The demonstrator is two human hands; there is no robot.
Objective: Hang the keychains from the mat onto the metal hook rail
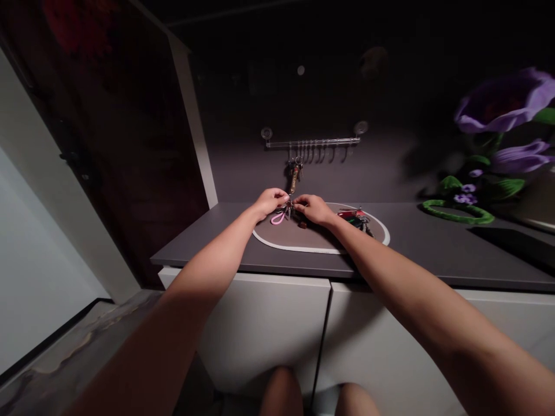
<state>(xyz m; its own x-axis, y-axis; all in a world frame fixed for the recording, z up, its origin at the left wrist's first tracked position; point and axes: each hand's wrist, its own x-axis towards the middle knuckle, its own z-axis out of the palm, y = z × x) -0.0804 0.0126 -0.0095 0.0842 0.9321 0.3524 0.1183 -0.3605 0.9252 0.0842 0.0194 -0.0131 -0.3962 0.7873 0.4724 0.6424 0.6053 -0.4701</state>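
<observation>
The left hand point(269, 202) has its grip pinching a bunch of keys point(289, 210) with a pink loop point(277, 219), over the left part of the mat point(286, 241) on the counter point(416, 248). The right hand's point(315, 209) fingertips are at the bunch's right side; whether that grip pinches it, I cannot tell. More keys hang from the rack point(312, 143) on the far wall.

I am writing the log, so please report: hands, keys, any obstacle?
Left hand and right hand at the key bunch, exact grip unclear. Pink loop visible below left hand. Hanging key set close above; nothing plainly blocking.
</observation>
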